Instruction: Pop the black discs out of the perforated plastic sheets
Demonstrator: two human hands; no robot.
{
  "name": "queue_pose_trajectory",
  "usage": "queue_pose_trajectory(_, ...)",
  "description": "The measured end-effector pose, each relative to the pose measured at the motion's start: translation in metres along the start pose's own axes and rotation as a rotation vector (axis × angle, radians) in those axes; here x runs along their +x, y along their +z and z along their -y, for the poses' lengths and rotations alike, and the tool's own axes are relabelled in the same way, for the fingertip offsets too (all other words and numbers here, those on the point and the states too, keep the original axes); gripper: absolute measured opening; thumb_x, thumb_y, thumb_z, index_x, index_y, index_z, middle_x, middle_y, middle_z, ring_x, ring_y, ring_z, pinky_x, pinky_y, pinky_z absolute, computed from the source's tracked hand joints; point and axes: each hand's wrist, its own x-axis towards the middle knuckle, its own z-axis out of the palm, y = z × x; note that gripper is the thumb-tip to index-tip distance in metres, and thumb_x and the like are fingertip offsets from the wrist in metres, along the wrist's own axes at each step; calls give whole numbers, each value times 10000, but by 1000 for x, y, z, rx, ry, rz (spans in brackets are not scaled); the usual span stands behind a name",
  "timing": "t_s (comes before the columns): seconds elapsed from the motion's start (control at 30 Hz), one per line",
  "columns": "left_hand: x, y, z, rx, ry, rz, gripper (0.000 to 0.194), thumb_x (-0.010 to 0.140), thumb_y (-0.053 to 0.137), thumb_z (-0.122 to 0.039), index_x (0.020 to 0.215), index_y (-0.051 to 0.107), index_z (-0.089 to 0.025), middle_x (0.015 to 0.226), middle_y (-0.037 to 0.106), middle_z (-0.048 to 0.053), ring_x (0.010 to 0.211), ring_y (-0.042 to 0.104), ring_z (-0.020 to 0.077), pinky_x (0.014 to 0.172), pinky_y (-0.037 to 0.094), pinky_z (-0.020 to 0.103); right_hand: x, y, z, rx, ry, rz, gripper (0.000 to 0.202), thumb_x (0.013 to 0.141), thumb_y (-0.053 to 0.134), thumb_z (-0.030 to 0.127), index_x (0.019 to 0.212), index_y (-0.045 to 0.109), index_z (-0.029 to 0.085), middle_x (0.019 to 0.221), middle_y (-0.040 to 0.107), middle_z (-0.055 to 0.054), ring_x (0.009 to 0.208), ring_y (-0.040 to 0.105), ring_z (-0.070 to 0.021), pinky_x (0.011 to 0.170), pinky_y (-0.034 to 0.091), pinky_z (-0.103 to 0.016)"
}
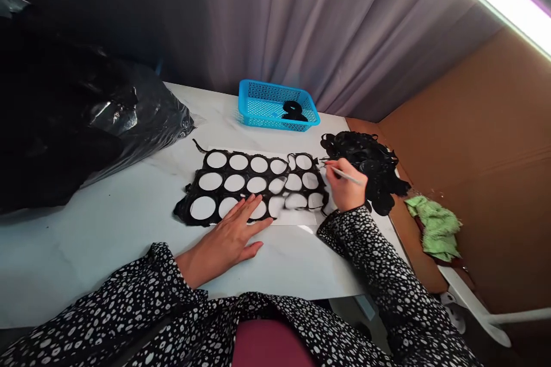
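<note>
Patterned sleeves point(387, 258) and a maroon garment point(269, 344) are occupying the foreground. A black sheet point(247, 174) with round openings is lying on the desk point(129, 223), between the person and a blue basket point(267, 122). The left hand point(232, 236) is resting palm down across the sheet's near edge, fingers spread, gripping nothing. The right hand point(348, 186) is holding a slender pale tool point(350, 177), its grip pinched around the shaft. From that grip the sheet is lying leftward; the left hand, being on it, is the nearer, while the right is standing at its right end, contact not being certain. The sheet's long axis is running left to right; the tool's is slanting, its tip pointing left and away from the person.
</note>
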Motion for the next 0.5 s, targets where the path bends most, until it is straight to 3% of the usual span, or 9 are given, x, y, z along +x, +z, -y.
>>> queue_pose_trajectory(0.1, 7, -6, -1, 33, -8, 8, 421, 959, 575, -343, 1362, 526, -235, 1561, 313, 133, 1435, 315, 343, 1129, 346, 535, 20, -6, -7, 129, 115, 4, 141, 820, 588, 264, 692, 581, 205, 836, 737, -70, 712, 645, -199, 674, 481, -310)
queue_pose_trajectory(0.27, 32, -2, 7, 119, -30, -27, 501, 997, 494, -401, 1435, 420, -169, 1461, 460, 152, 1367, 425, 282, 1129, 344, 458, 7, 15, 33, 383, 65, 297, 117, 807, 617, 269, 711, 610, 202, 812, 731, -54, 723, 639, -194, 671, 482, -314)
queue_pose_trajectory(0.4, 37, 12, 17, 189, -33, -29, 515, 1017, 424, -456, 1430, 417, -148, 1512, 412, 155, 1417, 360, 280, 1143, 313, 433, -15, 32, 60, 578, 54, 564, 162, 837, 618, 253, 692, 569, 201, 875, 732, -50, 795, 657, -188, 727, 491, -315)
queue_pose_trajectory(0.5, 32, 14, 19, 214, -30, -8, 532, 1016, 415, -483, 1452, 396, -178, 1555, 351, 141, 1450, 303, 270, 1154, 288, 425, -25, 32, 62, 604, 56, 645, 180, 852, 618, 245, 689, 556, 200, 911, 729, -43, 800, 651, -174, 740, 479, -306)
